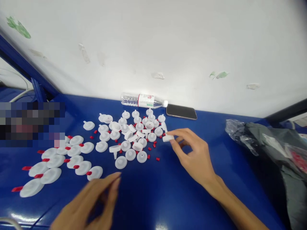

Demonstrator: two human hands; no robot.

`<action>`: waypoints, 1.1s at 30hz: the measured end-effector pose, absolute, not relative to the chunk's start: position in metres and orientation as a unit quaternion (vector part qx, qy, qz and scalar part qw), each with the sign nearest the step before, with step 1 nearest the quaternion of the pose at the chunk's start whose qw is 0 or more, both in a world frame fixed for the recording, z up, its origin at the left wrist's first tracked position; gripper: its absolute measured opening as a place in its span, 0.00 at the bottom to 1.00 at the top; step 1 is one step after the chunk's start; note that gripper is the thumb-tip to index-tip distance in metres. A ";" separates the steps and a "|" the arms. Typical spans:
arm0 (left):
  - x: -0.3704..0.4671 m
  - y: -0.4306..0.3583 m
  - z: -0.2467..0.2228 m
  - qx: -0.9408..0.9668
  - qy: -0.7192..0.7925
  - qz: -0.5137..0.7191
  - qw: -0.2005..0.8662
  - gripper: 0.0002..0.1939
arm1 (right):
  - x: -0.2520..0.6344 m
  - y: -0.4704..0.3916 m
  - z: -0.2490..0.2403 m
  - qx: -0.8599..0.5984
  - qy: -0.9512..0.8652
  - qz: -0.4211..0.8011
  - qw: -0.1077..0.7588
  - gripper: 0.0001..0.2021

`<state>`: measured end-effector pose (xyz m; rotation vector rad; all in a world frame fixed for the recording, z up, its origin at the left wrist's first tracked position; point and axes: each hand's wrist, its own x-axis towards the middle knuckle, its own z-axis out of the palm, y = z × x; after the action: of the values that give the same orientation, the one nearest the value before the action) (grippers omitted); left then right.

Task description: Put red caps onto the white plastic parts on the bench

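My right hand [195, 153] pinches a white plastic disc with a short stem [168, 138] between thumb and fingertips, at the right edge of a loose pile. The pile is several similar white discs [125, 146], some flat and some tilted on edge. Small red caps [157, 159] lie scattered among them and along the right side. Lower down, my left hand [88, 201] is blurred in front of the pile, thumb and index finger brought close together; whatever is between them, if anything, is hidden. To its left lie several white discs with red caps on their stems [51, 175].
A clear plastic bottle [146, 100] lies on its side by the white wall, with a dark phone [181, 111] to its right. Dark cloth [271, 143] and clear plastic bags [242, 134] sit at the right of the blue table [153, 198]. A blurred-out area covers the left edge.
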<state>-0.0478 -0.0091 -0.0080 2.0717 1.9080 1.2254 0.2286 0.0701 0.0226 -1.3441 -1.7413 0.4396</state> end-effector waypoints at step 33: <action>0.024 0.017 0.008 0.690 0.572 0.396 0.200 0.03 | 0.228 0.063 0.019 -0.454 -0.736 0.262 0.429 0.16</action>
<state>0.0239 0.0171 0.0075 1.9300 1.5981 1.1070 0.2278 0.0634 0.0190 -1.1323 -1.8376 0.6532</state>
